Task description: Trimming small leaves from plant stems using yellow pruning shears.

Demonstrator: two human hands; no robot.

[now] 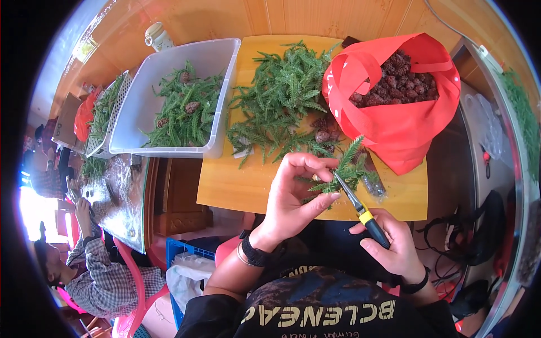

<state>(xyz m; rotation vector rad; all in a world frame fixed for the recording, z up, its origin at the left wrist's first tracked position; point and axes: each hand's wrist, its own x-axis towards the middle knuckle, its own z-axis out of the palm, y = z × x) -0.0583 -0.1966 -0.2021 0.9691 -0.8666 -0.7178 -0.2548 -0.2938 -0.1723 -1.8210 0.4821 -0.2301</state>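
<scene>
My left hand pinches a green pine sprig over the front of the yellow table. In my right hand is a pair of long-nose pliers with yellow and black handles. The tips of the pliers meet the sprig close to my left fingertips; what exactly lies between the jaws is too small to tell. Beyond my hands lies a heap of green pine sprigs, with a few pine cones at its right edge.
A red bag full of brown pine cones stands at the right. To the left, a clear plastic bin contains sprigs and cones. A blue crate sits below. Another person works at a far-left table.
</scene>
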